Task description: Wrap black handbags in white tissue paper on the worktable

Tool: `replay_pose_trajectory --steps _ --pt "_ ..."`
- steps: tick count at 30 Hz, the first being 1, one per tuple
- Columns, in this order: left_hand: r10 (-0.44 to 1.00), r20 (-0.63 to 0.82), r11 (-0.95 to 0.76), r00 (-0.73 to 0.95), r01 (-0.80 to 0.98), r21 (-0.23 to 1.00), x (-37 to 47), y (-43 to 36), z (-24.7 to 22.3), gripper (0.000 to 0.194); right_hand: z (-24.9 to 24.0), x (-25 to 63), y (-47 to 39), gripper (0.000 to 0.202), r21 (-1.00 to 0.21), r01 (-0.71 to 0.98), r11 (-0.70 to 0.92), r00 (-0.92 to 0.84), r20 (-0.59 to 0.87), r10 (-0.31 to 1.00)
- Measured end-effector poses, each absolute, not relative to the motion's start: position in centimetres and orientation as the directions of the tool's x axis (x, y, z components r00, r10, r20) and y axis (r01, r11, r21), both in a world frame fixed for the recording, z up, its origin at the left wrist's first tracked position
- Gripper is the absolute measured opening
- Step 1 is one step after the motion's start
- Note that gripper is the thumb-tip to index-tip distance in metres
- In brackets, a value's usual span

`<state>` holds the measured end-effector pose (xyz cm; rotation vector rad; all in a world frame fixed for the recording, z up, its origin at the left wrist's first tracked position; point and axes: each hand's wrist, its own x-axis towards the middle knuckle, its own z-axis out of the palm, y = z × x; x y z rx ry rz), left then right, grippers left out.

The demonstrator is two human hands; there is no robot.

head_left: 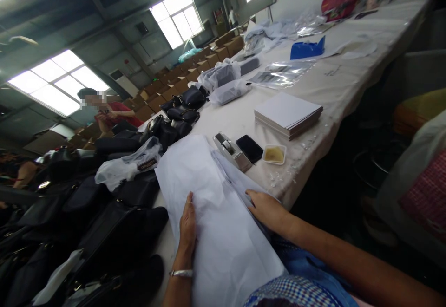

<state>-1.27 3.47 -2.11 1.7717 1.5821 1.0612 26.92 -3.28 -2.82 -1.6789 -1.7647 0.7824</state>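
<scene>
A stack of large white paper sheets [223, 223], thin and lightly creased, lies lengthwise on the table in front of me. Along its left edge rests my left hand [188, 221], with fingers stretched out together against the paper and a silver bracelet at the wrist. My right hand [266, 208] is at the right edge, its fingers closed on the loose sheet borders there; some fingertips are hidden by the paper. Just beyond the sheets are a tape dispenser [232, 151], a black phone [249, 148] and a small white dish [274, 154] with a yellowish pad.
Black handbags [114, 223] crowd the left side. A stack of white boards [288, 112] sits to the right, with plastic-wrapped items [228, 92] and a blue holder [307, 48] farther back. Cardboard boxes [209, 61] line the background. A person [116, 114] in red stands across the table.
</scene>
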Motion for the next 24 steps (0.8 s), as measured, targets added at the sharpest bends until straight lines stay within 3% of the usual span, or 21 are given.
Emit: replay_pose_trajectory --steps 4,9,13,16,18,20,24 --pt "0.983 0.185 -0.151 -0.011 0.525 0.838 -1.2 3.4 -1.9 0.063 -2.7 27.6 -2.5 0.007 -0.785 0.618 0.044 -0.110 -0.032 0.993" --pt "0.986 0.165 -0.149 0.020 0.550 0.821 -1.5 3.7 -0.5 0.064 -0.8 27.0 -2.6 0.027 -0.871 0.483 0.084 -0.166 0.003 0.986" --pt "0.975 0.197 -0.210 0.104 0.718 0.663 -1.3 3.7 -0.2 0.063 0.1 26.6 -4.9 0.037 -0.976 0.195 0.099 -0.106 0.079 0.991" --pt "0.962 0.229 -0.252 0.148 0.804 0.539 -0.5 3.4 -1.4 0.059 -1.3 27.2 -7.6 0.042 -0.995 0.022 -0.098 -0.062 -0.100 0.993" --pt "0.956 0.250 -0.259 0.156 0.850 0.459 0.2 3.2 -2.4 0.057 -2.8 27.6 -9.2 0.044 -0.963 -0.079 -0.257 -0.103 -0.248 0.963" --pt "0.951 0.265 -0.255 0.160 0.891 0.375 0.7 3.0 -2.9 0.056 -4.0 27.9 -10.2 0.048 -0.932 -0.137 -0.336 -0.188 -0.308 0.933" --pt "0.949 0.270 -0.248 0.161 0.910 0.331 1.4 2.7 -2.3 0.057 -5.2 28.7 -10.6 0.046 -0.945 -0.191 -0.265 -0.251 -0.214 0.944"
